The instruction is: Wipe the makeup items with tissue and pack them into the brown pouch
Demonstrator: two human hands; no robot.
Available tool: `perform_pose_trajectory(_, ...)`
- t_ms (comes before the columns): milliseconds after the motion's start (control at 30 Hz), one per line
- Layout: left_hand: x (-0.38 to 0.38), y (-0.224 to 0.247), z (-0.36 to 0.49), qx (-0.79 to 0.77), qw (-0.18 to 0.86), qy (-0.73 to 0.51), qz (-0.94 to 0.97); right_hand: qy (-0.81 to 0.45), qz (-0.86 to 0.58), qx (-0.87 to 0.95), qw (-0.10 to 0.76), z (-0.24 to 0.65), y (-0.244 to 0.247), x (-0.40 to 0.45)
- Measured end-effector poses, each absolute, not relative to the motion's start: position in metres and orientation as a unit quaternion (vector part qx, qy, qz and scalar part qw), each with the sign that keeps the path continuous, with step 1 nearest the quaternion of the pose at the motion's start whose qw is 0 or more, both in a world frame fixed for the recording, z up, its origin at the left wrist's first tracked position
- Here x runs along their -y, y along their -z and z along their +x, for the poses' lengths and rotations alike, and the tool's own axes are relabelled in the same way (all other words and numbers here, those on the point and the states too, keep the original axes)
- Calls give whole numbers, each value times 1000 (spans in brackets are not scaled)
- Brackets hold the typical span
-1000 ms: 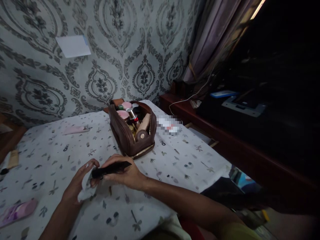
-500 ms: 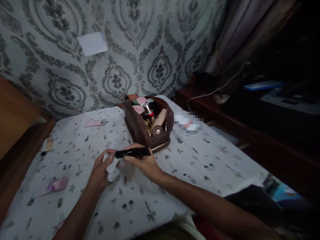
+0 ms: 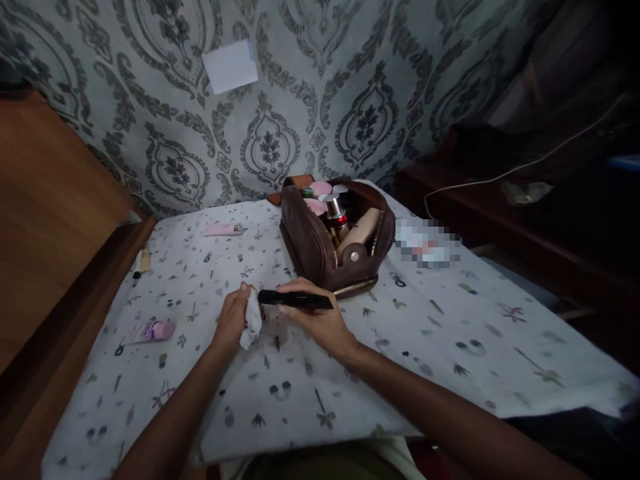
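Observation:
My right hand [image 3: 317,320] is closed around a black tube [image 3: 295,300], cosmetic-looking, held nearly level with one end pointing left. Bunched in my left hand [image 3: 233,317] is a white tissue or cloth [image 3: 253,323], close against the tube's left end; whether they touch I cannot tell. Just beyond my right hand stands a brown toiletry bag [image 3: 305,250], unzipped. Inside it show pink round lids [image 3: 316,207], a silver-capped bottle [image 3: 336,208] with a red band, and a beige tube [image 3: 361,230].
On the patterned tablecloth [image 3: 280,427] lie a pink tube [image 3: 223,229], a purple-capped tube [image 3: 153,331] and a small beige tube [image 3: 145,261]. A blurred-out packet [image 3: 427,243] is right of the bag. A wooden panel [image 3: 55,220] borders the left; a cable [image 3: 525,163] runs at right.
The view has turned left, so everything sits further right. My left hand has shifted the tissue nearer the tube's left end. Both hands keep hold of their things.

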State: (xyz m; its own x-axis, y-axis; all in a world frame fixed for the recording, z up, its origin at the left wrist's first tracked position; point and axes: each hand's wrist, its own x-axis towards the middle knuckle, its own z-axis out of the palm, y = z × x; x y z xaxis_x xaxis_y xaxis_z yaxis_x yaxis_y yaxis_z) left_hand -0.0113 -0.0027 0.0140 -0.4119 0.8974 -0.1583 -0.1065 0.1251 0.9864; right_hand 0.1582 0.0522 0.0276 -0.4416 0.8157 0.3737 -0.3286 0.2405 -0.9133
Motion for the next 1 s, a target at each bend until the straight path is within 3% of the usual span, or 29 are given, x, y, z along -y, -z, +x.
perform_pose_trajectory(300,6,-30,-12,-528,475,-600,368,-648,-275,536,467,156,-22,-54)
perform_pose_trajectory(500,7,-27,-13,-534,418,-598,426,-714,-293,430,468,151,-25,-55)
perform_pose_trajectory(1000,6,-13,-18,-557,434,-594,385,-729,-286,426,452,151,-28,-54)
